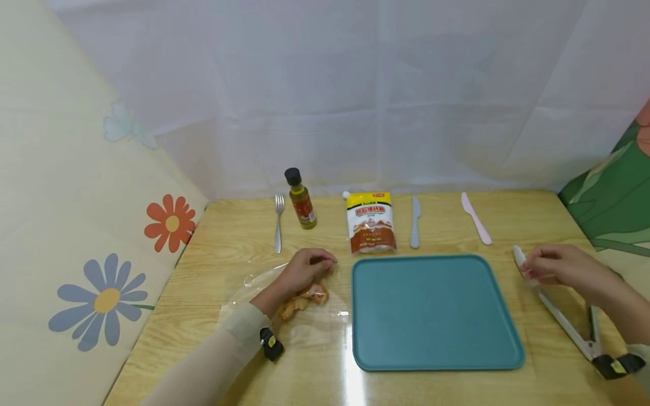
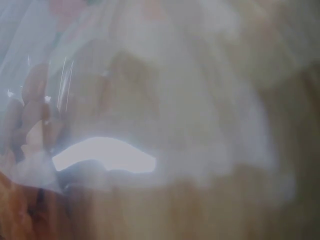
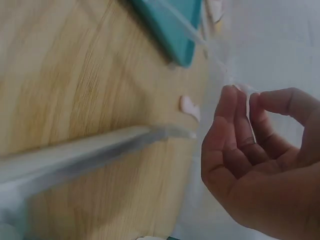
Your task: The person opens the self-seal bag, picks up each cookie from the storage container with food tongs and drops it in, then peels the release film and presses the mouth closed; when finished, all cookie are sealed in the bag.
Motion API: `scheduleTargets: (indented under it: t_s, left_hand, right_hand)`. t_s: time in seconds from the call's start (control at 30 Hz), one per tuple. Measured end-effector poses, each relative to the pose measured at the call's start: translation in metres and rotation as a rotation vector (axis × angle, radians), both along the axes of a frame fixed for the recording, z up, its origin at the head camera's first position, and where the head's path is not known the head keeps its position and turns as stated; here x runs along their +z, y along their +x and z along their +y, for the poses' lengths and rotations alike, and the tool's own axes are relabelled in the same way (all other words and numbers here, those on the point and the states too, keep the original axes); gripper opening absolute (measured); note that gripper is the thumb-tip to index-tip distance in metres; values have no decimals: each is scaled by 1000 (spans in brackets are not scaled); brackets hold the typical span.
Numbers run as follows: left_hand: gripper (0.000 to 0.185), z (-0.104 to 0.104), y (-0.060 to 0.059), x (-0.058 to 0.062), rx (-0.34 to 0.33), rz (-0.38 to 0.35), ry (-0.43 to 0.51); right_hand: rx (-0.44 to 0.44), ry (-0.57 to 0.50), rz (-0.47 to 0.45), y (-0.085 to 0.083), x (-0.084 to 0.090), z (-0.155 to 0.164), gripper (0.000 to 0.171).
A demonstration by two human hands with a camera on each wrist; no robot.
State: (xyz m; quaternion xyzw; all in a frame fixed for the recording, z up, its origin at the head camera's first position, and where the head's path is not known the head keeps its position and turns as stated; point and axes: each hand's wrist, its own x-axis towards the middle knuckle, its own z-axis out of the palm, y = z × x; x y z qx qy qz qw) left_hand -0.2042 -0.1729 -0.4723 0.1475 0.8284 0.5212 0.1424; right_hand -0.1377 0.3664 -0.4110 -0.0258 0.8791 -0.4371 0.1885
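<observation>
Head view – left hand: the left hand (image 1: 306, 268) is seen with fingers curled down onto a clear plastic bag (image 1: 284, 307) holding golden-brown food pieces (image 1: 303, 299); the film appears gripped at the bag's far end.
Head view – bag position: the bag lies flat on the pale wooden tabletop (image 1: 233, 237), just left of the teal rectangular plastic tray (image 1: 434, 313), which carries nothing.
Head view – right hand: the right hand (image 1: 561, 269) rests over the white-tipped end of the metal tongs (image 1: 558, 307), fingers loosely bent; no closed grip on them is seen.
Head view – back row: a steel fork (image 1: 278, 228), a small dark-capped oil bottle (image 1: 302, 199), a yellow-and-red sauce pouch (image 1: 371, 222), a grey plastic knife (image 1: 415, 222) and a pink plastic knife (image 1: 475, 218) lie apart.
Left wrist view: only blurred film and glare are recorded; nothing can be told from it.
Right wrist view: the fingers (image 3: 235, 130) are relaxed and hold nothing; one tong arm (image 3: 85, 155) lies beside the hand.
Step judged: the bag is being secured while the tongs are reached for.
Next move calls for: a firm closure on the tong handles, and the bag mouth held open.
</observation>
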Motion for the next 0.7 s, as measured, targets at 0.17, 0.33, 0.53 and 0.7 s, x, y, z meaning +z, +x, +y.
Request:
scheduleTargets:
  t_s: [0.17, 0.33, 0.53, 0.7]
  left_hand:
    - [18, 0, -1, -1, 1, -8, 4]
    - [18, 1, 0, 0, -8, 2, 8]
    - [19, 1, 1, 2, -6, -5, 21]
    - [19, 1, -1, 0, -7, 8, 5]
  right_hand:
    - [10, 197, 127, -18, -12, 0, 30]
    - [21, 290, 250, -32, -25, -1, 27]
    - [66, 283, 312, -42, -33, -2, 21]
    - [68, 289, 318, -46, -37, 0, 23]
